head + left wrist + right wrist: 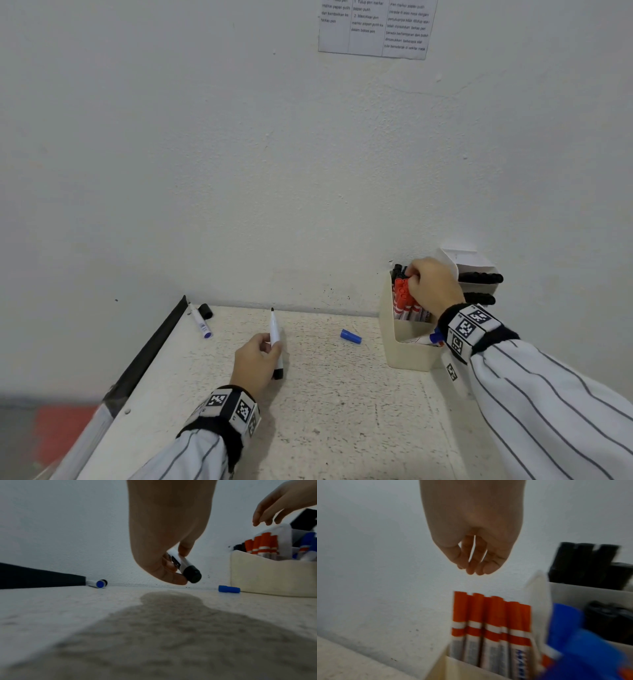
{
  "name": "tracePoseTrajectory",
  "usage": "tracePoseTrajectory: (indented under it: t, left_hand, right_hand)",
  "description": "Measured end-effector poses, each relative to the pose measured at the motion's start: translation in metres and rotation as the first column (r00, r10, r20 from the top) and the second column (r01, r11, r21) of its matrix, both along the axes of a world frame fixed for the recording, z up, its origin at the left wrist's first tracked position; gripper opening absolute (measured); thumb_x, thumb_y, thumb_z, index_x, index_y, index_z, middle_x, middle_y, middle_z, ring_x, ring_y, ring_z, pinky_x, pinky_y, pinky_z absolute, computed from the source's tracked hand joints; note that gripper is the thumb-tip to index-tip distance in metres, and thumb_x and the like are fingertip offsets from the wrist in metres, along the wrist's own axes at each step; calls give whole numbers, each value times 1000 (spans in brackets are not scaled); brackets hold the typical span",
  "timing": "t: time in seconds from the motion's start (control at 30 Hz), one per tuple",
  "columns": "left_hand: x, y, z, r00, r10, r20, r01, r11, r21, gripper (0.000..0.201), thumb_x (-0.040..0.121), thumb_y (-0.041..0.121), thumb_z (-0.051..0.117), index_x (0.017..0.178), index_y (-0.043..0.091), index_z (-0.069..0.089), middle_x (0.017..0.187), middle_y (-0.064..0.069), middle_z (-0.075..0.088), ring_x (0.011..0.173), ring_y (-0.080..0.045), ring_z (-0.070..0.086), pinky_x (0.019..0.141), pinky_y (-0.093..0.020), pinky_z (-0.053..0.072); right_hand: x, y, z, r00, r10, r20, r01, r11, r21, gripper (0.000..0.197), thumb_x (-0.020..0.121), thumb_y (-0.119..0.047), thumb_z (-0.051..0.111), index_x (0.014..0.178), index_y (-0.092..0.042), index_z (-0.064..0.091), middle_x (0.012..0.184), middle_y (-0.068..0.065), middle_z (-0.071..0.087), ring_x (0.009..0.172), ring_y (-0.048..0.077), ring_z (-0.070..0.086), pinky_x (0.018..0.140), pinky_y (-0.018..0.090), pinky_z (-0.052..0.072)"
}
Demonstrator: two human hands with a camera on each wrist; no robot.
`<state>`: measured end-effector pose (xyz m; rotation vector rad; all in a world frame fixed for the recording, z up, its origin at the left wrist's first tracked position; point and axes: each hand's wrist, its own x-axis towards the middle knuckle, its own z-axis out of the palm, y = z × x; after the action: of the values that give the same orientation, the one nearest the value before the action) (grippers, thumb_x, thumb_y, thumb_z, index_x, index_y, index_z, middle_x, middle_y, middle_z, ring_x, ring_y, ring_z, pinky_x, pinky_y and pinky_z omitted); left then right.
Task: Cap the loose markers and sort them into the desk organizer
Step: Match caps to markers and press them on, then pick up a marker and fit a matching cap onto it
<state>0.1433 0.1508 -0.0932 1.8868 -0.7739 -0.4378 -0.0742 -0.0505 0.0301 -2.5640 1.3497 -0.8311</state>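
Note:
My left hand [266, 347] pinches an uncapped black marker [276, 356] just above the table, its tip pointing at the wall and its black end [193, 574] toward me. My right hand [474, 568] hovers over the red-capped markers [488, 615] in the cream organizer [407, 354], with its fingers hanging loosely and holding nothing. A loose blue cap [351, 336] lies on the table between my hands. At the far left an uncapped blue marker [200, 322] lies beside a black cap [205, 310].
The organizer stands against the wall at the right, with blue markers [573, 635] in its front compartment and black markers [479, 278] in the back ones. A black strip [150, 346] runs along the table's left edge. A printed sheet [375, 27] hangs on the wall.

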Motion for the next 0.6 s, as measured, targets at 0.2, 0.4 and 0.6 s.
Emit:
tracePoseTrajectory:
  t: [0.2, 0.4, 0.6]
  left_hand:
    - [35, 32, 8, 992, 110, 67, -112, 994, 19, 24, 90, 18, 57, 109, 4, 61, 84, -1, 59, 78, -19, 55, 69, -25, 48]
    - [80, 71, 7, 948, 273, 166, -294, 949, 117, 23, 92, 16, 51, 108, 1, 58, 88, -5, 60, 64, -9, 53, 62, -19, 34]
    - [94, 77, -6, 949, 284, 138, -305, 939, 161, 25, 92, 18, 50, 109, 4, 60, 97, -8, 64, 82, -21, 58, 71, -25, 42]
  right_hand:
    - [64, 27, -13, 955, 285, 82, -294, 948, 124, 18, 87, -2, 48, 91, -7, 65, 88, -1, 59, 72, 8, 50, 73, 23, 42]
    - [147, 59, -55, 843, 535, -54, -464, 776, 427, 23, 90, -10, 51, 110, -13, 62, 104, 1, 61, 94, 13, 55, 81, 18, 40]
    - [226, 90, -87, 751, 641, -160, -478, 694, 539, 43, 94, -13, 47, 137, -15, 43, 140, 2, 46, 127, 17, 43, 102, 20, 29]
